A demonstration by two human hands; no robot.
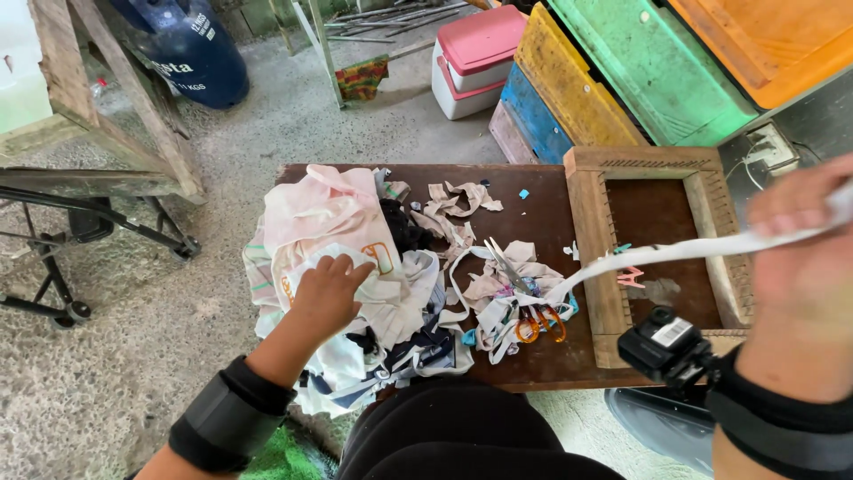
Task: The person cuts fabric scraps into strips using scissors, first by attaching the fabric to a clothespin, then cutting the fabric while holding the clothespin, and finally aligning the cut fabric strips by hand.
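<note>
Rough concrete floor (267, 133) surrounds a low dark wooden table (542, 209), with a blue gas cylinder (187, 49), a pink-lidded cooler box (475, 58) and stacked coloured crates (613, 80) beyond the table's far edge.

From the head camera, the only view, the table serves as the landmark. On its left half lies a heap of cloth scraps (355, 258), pink, white and dark pieces tumbled together and spilling over the near-left edge. The left hand (329, 289) rests palm-down on top of this heap, fingers bent and pressing into the white fabric; whether it actually pinches a piece cannot be told. Near the table's middle, just right of the heap, orange-handled scissors (529, 302) lie on more scraps, blades pointing toward the far edge. A wooden frame (591, 236) sits on the table's right half.

The right hand (804, 258) is raised above the table's right edge, close to the camera, fingers closed around one end of a long white cloth strip (684, 249). The strip's long axis runs from that hand leftward and slightly down, crossing over the frame, and its far end sinks into the scraps beside the scissors. The right hand holds the strip; the left is well apart from it, on the heap. Both wrists wear black bands, the right one carrying a small camera (666, 342).
</note>
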